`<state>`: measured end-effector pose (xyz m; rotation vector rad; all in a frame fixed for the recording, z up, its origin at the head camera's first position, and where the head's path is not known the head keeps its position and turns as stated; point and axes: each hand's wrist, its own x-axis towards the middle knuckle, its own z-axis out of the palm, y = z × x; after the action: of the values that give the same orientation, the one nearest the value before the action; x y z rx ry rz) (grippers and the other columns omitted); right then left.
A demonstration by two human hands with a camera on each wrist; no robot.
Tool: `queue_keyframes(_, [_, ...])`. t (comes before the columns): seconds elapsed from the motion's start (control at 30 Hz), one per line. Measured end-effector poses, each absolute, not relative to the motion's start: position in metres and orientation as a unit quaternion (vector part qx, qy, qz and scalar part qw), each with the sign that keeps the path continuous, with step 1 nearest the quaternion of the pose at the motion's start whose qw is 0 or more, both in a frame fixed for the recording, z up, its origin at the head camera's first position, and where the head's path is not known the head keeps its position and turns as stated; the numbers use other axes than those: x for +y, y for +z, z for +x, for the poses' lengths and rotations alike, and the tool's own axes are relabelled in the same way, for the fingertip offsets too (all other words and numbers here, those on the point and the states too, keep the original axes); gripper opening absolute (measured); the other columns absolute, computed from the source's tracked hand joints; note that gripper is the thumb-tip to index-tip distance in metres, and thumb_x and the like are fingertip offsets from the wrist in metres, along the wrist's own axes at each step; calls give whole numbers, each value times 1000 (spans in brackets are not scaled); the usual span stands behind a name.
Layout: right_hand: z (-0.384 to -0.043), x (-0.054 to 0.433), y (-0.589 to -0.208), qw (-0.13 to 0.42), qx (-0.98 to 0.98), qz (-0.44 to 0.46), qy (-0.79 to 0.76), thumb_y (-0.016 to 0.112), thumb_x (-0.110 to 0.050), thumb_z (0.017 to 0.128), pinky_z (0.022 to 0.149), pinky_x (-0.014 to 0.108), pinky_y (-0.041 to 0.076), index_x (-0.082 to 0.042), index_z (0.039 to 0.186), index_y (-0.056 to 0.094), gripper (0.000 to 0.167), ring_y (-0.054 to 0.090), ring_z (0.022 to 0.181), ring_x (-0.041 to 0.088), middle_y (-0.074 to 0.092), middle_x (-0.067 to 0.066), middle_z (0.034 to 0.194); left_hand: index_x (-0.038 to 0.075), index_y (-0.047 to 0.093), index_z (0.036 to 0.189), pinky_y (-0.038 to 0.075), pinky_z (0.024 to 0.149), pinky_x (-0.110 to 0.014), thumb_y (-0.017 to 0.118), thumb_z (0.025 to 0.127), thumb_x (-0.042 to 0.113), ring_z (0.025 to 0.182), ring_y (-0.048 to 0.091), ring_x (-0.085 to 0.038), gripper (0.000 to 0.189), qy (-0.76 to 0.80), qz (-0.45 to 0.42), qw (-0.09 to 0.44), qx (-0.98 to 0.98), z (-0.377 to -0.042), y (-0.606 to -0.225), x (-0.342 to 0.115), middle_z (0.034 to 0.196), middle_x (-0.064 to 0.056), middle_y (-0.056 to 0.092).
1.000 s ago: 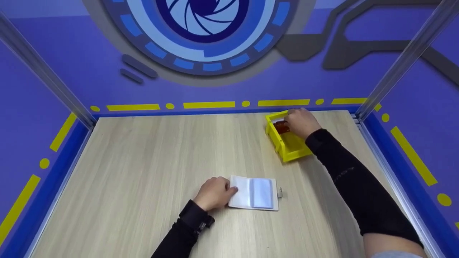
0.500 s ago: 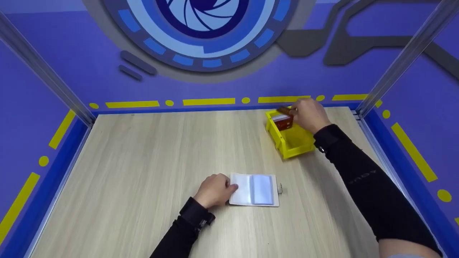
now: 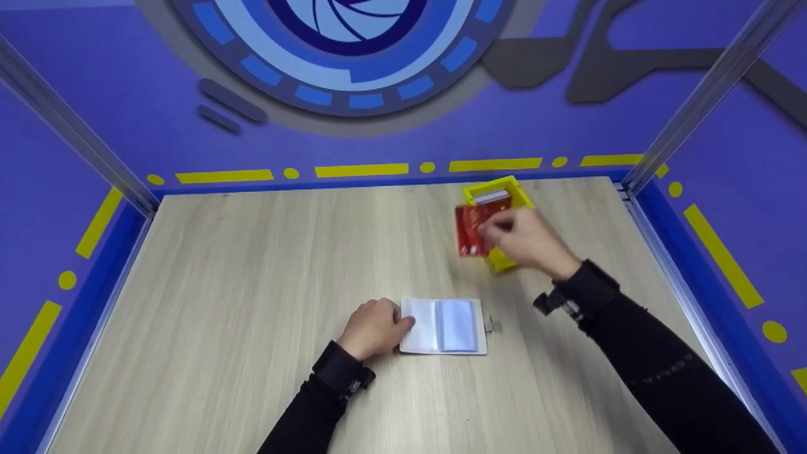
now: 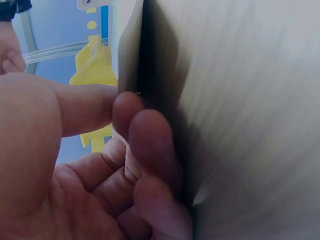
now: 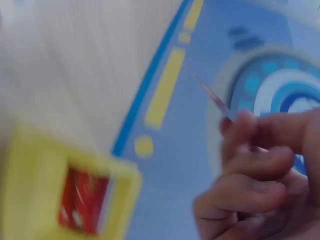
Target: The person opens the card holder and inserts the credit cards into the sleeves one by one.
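A small card holder (image 3: 458,325) lies open on the table, its clear sleeves showing and a small metal clasp at its right edge. My left hand (image 3: 372,329) pinches the holder's left edge, thumb on top and fingers curled beneath, as the left wrist view also shows. With thumb and fingertips my right hand (image 3: 528,241) grips a red card (image 3: 468,234) in the air, in front of the yellow bin (image 3: 502,260). Seen from the right wrist, that card is nearly edge-on. Other red cards (image 5: 84,202) stand in the bin, partly hidden in the head view.
The wooden table (image 3: 265,265) reaches back to a blue-purple printed wall (image 3: 353,148) with yellow dashes. Metal posts rise at both back corners. The bin stands near the back right, close to the wall.
My right hand has lifted the red card out of the yellow bin and brought it toward me and slightly left. The left hand keeps its pinch on the card holder.
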<state>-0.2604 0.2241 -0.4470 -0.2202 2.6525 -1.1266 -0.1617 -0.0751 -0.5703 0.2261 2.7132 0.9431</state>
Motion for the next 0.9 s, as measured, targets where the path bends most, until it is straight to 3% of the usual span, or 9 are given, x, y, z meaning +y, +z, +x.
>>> queue_keyframes(0.13, [-237, 207, -472, 216, 900, -118, -360, 65, -25, 110, 62, 29, 46, -15, 98, 82, 24, 55, 69, 18, 73, 6, 86, 21, 48, 61, 36, 59, -32, 72, 102, 37, 59, 46, -16, 50, 322, 70, 125, 936, -161, -571, -75, 61, 7, 46])
queue_keyframes(0.27, [-221, 193, -500, 265, 896, -140, -328, 68, -24, 107, 58, 28, 42, -15, 84, 81, 28, 53, 63, 13, 69, -2, 71, 21, 47, 61, 35, 58, -31, 72, 101, 36, 59, 45, -15, 49, 322, 65, 122, 937, -161, -573, -73, 60, 8, 45])
queue_keyframes(0.5, [-211, 184, -525, 263, 917, -119, -276, 71, -23, 103, 53, 26, 30, -16, 62, 68, 41, 42, 55, 11, 51, -8, 56, 22, 45, 59, 33, 58, -31, 70, 100, 34, 58, 42, -14, 50, 317, 64, 114, 940, -161, -573, -71, 59, 8, 43])
queue_keyframes(0.73, [-209, 182, -531, 274, 919, -108, -260, 72, -26, 103, 53, 27, 30, -17, 62, 65, 43, 41, 55, 12, 45, -7, 57, 20, 49, 62, 31, 54, -30, 80, 98, 48, 58, 41, -13, 55, 315, 59, 105, 941, -160, -575, -68, 60, 9, 41])
queue_keyframes(0.9, [-208, 181, -534, 280, 919, -107, -254, 72, -28, 103, 53, 27, 28, -16, 62, 65, 44, 40, 54, 12, 43, -8, 56, 16, 57, 66, 32, 55, -31, 85, 94, 48, 61, 43, -14, 51, 301, 53, 101, 947, -159, -575, -65, 63, 7, 45])
